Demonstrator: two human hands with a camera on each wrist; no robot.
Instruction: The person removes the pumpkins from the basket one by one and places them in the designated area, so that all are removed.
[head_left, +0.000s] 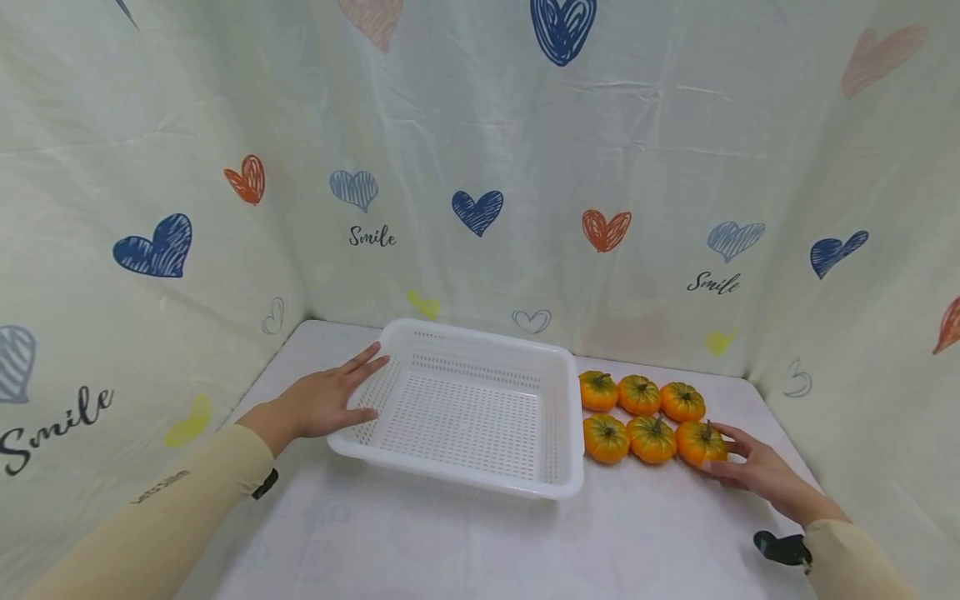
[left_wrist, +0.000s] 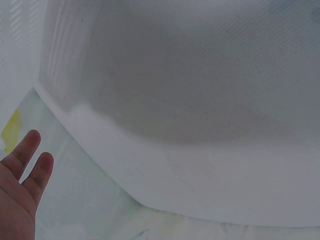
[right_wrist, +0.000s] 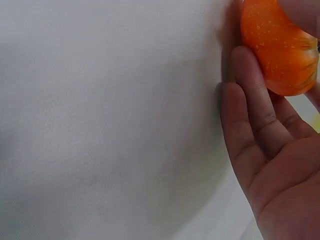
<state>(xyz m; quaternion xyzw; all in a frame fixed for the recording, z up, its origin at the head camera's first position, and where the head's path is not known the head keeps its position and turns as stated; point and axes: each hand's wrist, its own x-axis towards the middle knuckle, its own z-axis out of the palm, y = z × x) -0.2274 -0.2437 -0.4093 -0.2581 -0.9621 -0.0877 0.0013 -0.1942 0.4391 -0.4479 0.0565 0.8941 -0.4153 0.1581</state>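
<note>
A white perforated plastic basket (head_left: 465,417) stands on the table, with nothing inside it. My left hand (head_left: 333,396) lies at its left rim, fingers spread and straight; in the left wrist view two fingers of the left hand (left_wrist: 22,185) show beside the table edge. Just right of the basket, small orange-and-green pumpkins sit in two rows. At the right end of the front row, my right hand (head_left: 761,471) holds a pumpkin (head_left: 699,443) between thumb and fingers. Close up in the right wrist view, the right hand (right_wrist: 280,145) has its fingers against the orange side of that pumpkin (right_wrist: 280,55).
Several other pumpkins, such as the front-row middle pumpkin (head_left: 651,440) and the back-left pumpkin (head_left: 597,390), stand close together near the basket. A white cloth covers the table (head_left: 420,542). Pale curtains (head_left: 480,275) with printed hearts enclose the back and both sides.
</note>
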